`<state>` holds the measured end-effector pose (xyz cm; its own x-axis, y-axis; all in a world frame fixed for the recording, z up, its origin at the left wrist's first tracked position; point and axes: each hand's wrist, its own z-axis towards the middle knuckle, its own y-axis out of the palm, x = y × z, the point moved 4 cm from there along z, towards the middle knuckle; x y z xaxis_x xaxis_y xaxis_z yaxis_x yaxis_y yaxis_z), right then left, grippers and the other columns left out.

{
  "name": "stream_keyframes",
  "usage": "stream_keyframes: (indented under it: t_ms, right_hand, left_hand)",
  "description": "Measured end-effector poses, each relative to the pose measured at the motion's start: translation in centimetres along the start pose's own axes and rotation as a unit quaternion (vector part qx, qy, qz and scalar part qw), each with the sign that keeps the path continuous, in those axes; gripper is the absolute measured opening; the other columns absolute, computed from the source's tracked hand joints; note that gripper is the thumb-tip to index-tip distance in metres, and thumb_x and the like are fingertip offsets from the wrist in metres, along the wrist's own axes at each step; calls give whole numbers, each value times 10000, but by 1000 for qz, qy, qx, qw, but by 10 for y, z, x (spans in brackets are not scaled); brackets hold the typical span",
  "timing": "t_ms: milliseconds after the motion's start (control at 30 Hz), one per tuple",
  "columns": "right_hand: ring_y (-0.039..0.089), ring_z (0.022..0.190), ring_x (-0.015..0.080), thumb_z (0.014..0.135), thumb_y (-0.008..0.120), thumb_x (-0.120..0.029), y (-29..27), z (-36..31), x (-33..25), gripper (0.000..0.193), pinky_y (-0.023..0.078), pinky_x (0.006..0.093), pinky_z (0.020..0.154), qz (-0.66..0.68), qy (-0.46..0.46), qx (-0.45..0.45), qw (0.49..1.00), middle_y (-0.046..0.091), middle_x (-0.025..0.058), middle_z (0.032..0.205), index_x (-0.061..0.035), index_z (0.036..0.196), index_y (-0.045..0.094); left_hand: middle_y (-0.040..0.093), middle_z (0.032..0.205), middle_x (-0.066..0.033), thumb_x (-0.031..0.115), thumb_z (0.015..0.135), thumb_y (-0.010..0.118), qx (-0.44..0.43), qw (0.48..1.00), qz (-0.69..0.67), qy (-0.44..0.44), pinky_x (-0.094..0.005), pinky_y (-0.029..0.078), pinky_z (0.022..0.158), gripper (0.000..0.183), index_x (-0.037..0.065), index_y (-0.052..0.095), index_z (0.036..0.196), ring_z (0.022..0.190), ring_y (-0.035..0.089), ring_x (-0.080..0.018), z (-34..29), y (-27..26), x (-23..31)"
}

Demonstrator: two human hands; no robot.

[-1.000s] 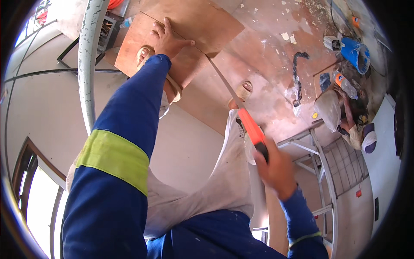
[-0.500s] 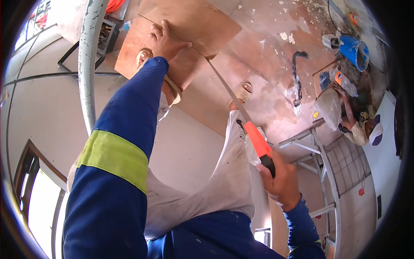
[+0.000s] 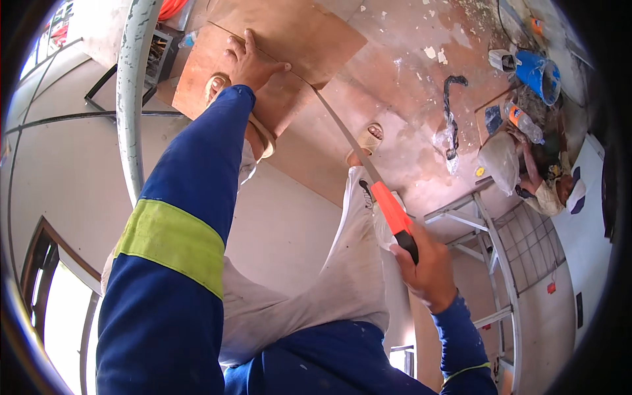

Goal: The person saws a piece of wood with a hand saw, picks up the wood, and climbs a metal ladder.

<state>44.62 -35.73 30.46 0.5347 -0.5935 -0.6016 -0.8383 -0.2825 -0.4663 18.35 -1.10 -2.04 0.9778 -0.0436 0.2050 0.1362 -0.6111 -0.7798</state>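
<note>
Brown board (image 3: 303,33) lies beneath the left hand (image 3: 253,68) (spread), the right hand (image 3: 429,268) clasping a red-handled saw (image 3: 391,205).

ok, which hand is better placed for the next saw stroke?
Right hand, I'd say: it grips the saw, whose blade meets the edge of the brown board. The left hand rests spread on that board, likely steadying it.

A room under building or repair work is suggested. The floor (image 3: 395,72) is stained and strewn with pale flakes, and a metal ladder (image 3: 467,220), a blue bucket (image 3: 532,71), a chipped pole (image 3: 130,92) and a saw (image 3: 392,208) can be seen.
</note>
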Motion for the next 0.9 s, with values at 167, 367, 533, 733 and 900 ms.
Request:
stream_keyframes:
  t_ms: [167,367,533,733,900]
  right_hand:
    - [710,727,487,1073,635,-479,78,154,30,415,545,590,627,19,41,22,999,694,245,726,-72,1151,623]
    - [707,731,494,1055,637,-526,94,149,26,407,544,604,652,4,39,10,999,709,251,770,-128,1137,634]
    - [734,748,463,1030,722,-398,-6,3,6,443,557,569,636,49,63,-15,997,736,222,838,-139,1382,659]
    - [736,809,485,1070,614,-508,80,165,42,453,562,595,693,18,23,43,999,755,248,870,-78,1204,661]
    - [721,748,491,1051,664,-471,85,155,20,439,554,587,662,7,48,11,999,712,257,775,-49,1168,628]
  left_hand:
    - [9,1748,-417,673,670,945,2,1000,5,17,-616,238,1317,1537,63,37,1748,1582,74,-682,-3,8,18]
    - [6,1747,-418,669,710,924,-9,1000,10,14,-605,179,1332,1499,50,37,1748,1592,26,-672,1,2,-6]
    - [-7,1767,-380,647,650,965,-6,1000,-10,2,-626,240,1316,1530,120,55,1761,1598,62,-655,2,7,11]
    - [12,1749,-415,645,672,958,20,999,-6,39,-657,205,1308,1505,87,73,1753,1609,-3,-644,3,27,18]
    - [1,1745,-426,628,695,957,-5,999,-30,32,-682,175,1306,1496,79,54,1754,1601,14,-656,3,21,5]
